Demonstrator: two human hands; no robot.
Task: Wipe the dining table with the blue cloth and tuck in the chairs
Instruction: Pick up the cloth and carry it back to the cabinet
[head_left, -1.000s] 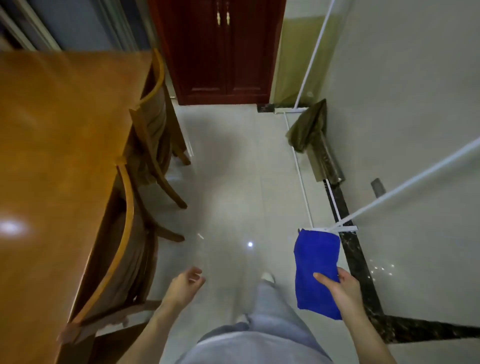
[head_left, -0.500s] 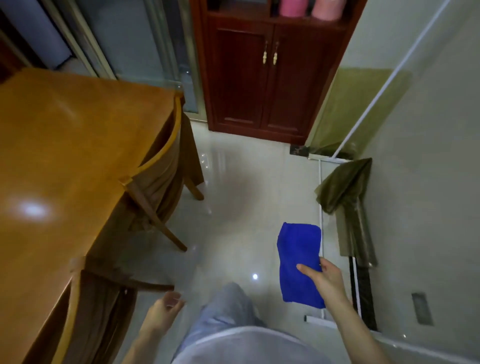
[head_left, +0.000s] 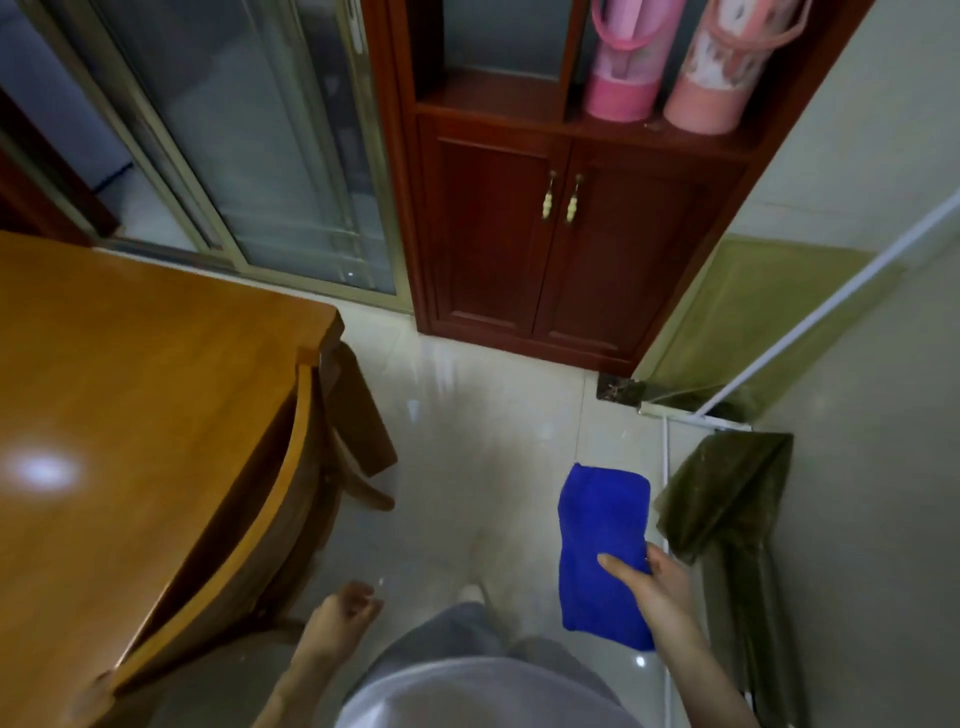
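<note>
Right hand (head_left: 661, 584) grips blue cloth (head_left: 600, 519); left hand (head_left: 340, 616) loosely curled.

Dark red wooden cabinet (head_left: 561, 249) straight ahead, two doors with pale drop handles (head_left: 560, 200). Two pink cylindrical rolls (head_left: 623, 67) upright on its open shelf. Metal-framed sliding glass door (head_left: 270, 156) left of it. Glossy pale tile floor (head_left: 467, 441). Olive-green translucent sheet (head_left: 727, 499) and thin white pole (head_left: 831, 301) along the right wall.

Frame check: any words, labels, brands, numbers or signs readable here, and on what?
None can be read.
The paler pink tube on the cabinet shelf bears a light pattern, too blurred to tell as text.
The blue cloth in the right hand shows no label.
</note>
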